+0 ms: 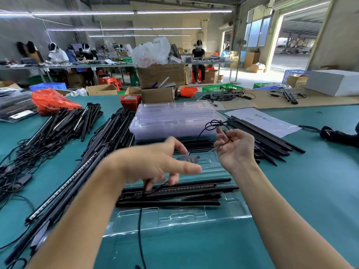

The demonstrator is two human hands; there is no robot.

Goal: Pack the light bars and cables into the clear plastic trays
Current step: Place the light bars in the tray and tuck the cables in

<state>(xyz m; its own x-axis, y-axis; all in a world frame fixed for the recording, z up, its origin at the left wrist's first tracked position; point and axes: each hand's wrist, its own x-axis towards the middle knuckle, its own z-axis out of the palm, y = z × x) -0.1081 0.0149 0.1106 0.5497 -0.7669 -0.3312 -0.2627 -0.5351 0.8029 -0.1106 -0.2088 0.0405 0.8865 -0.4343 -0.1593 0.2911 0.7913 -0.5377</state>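
A clear plastic tray lies on the green table in front of me, with several black light bars laid across its slots. My left hand hovers over the tray and pinches a thin black cable that hangs down toward me. My right hand, palm up above the tray's far right corner, holds a looped end of the black cable between its fingers. A stack of empty clear trays stands just behind.
Piles of loose black light bars with tangled cables cover the table's left side, and more bars lie to the right on a white sheet. Cardboard boxes, an orange bag and seated workers are beyond the table.
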